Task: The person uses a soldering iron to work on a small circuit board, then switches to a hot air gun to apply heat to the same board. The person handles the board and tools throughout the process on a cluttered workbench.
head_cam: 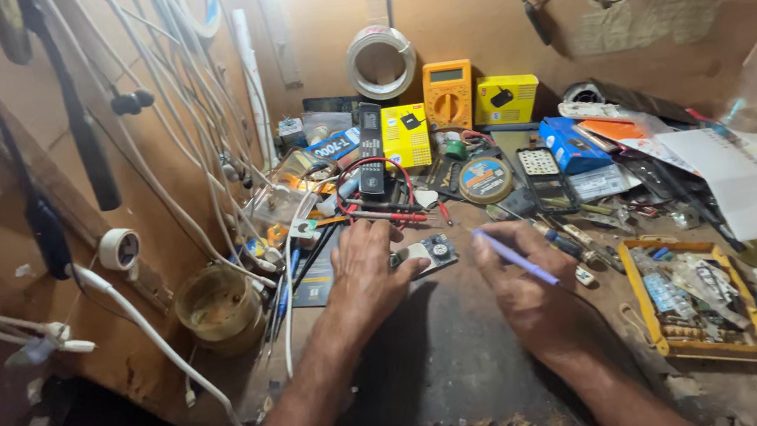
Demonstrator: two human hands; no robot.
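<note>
From the head camera, the left hand [365, 271] lies palm down on the dark, worn tabletop [443, 365], its fingers [371, 231] stretched forward and slightly spread. Its thumb and the near side of the palm press against the left edge of a small green circuit board [429, 255] that lies flat on the tabletop just right of the hand. The fingertips reach toward the red and black probe leads [388, 211] lying just beyond them.

The right hand [525, 293] is raised a little to the right of the board, its fingers [497, 260] curled together and pinching a thin pale-blue pen-like tool [518, 260]. The tool slants from lower right up to the left, and its tip points toward the board without touching it, as far as can be seen.

Behind the board stand an orange multimeter [448, 95], two yellow cardboard boxes [407, 135] and a round solder reel [485, 179]. A yellow plastic tray of small parts [653, 251] sits to the right, near the right hand's wrist.
</note>
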